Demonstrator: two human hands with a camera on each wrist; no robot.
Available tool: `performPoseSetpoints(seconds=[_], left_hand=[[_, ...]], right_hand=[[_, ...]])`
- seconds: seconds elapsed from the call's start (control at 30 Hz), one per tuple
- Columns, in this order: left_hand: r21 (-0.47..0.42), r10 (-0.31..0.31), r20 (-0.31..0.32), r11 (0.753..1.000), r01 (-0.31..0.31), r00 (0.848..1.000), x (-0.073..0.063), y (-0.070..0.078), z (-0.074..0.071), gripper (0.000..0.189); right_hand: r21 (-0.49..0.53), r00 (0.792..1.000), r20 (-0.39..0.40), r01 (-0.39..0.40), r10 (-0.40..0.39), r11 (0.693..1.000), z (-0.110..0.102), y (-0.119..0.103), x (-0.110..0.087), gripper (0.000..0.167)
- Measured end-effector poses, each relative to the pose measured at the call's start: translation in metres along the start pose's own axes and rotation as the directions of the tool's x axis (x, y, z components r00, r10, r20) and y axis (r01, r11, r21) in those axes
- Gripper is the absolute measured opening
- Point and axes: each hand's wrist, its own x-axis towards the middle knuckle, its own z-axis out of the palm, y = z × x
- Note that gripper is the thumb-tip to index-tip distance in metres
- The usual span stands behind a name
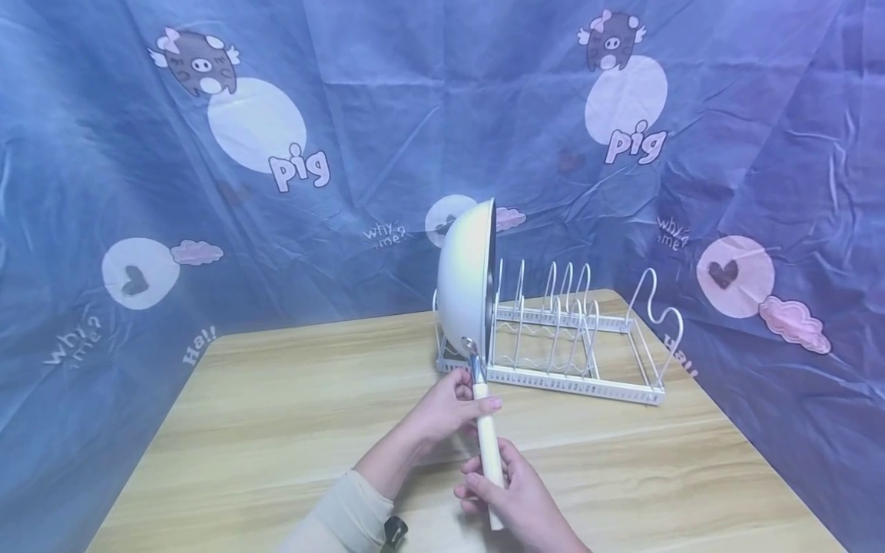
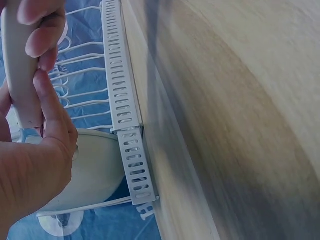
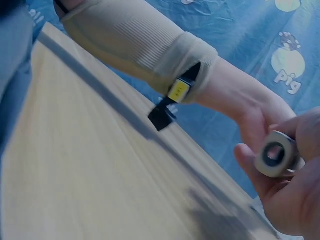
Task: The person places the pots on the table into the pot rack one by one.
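Note:
A white wok-shaped frying pan [image 1: 462, 276] stands on its side at the left end of a white wire rack [image 1: 553, 379], its dark inside facing right. Its pale handle [image 1: 490, 453] points toward me. My left hand [image 1: 442, 411] holds the handle close to the pan, the thumb lying across it. Farther down, my right hand [image 1: 522, 491] grips the handle near its end. The left wrist view shows the pan's rounded underside [image 2: 92, 172] beside the rack's slotted rail [image 2: 117, 75]. In the right wrist view, the handle's end [image 3: 283, 167] has a round hole.
Upright wire dividers [image 1: 553, 330] fill the rack to the right of the pan, and a taller curved wire [image 1: 651, 288] rises at its right end. The rack stands on a wood-grain table [image 1: 311, 399], with a blue printed cloth [image 1: 387, 138] hanging behind.

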Motion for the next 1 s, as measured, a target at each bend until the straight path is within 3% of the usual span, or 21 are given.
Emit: performPoseSetpoints(seconds=[0.13, 0.33, 0.43, 0.63, 0.73, 0.87, 1.0], left_hand=[[0.009, 0.002, 0.001, 1.000, -0.002, 1.000, 0.001, 0.000, 0.000, 0.050], [0.041, -0.002, -0.013, 0.999, 0.003, 1.000, 0.001, -0.003, 0.001, 0.052], [0.063, -0.006, -0.027, 0.998, 0.008, 1.000, 0.001, -0.005, 0.002, 0.054], [0.087, -0.006, -0.040, 0.996, 0.010, 0.999, 0.003, -0.009, 0.004, 0.055], [0.091, -0.014, -0.046, 0.996, 0.018, 0.999, 0.004, -0.011, 0.005, 0.056], [0.098, -0.020, -0.055, 0.995, 0.026, 0.998, 0.006, -0.014, 0.005, 0.056], [0.104, -0.021, -0.058, 0.994, 0.027, 0.998, 0.008, -0.014, 0.006, 0.056]], right_hand=[[-0.131, 0.998, 0.059, 0.029, -0.021, 0.991, -0.014, -0.003, 0.000, 0.077], [-0.172, 0.979, 0.203, 0.044, -0.009, 0.984, -0.035, -0.007, 0.000, 0.078], [-0.222, 0.981, 0.196, 0.050, -0.006, 0.974, -0.036, -0.006, 0.000, 0.079], [-0.354, 0.995, 0.098, 0.048, -0.014, 0.934, -0.033, 0.000, 0.002, 0.081], [-0.476, 0.999, 0.019, 0.051, -0.048, 0.878, -0.031, 0.002, 0.004, 0.082], [-0.638, 0.993, -0.076, 0.018, -0.085, 0.770, -0.027, 0.003, 0.006, 0.086], [-0.694, 0.989, -0.108, -0.004, -0.099, 0.720, -0.025, 0.003, 0.006, 0.086]])
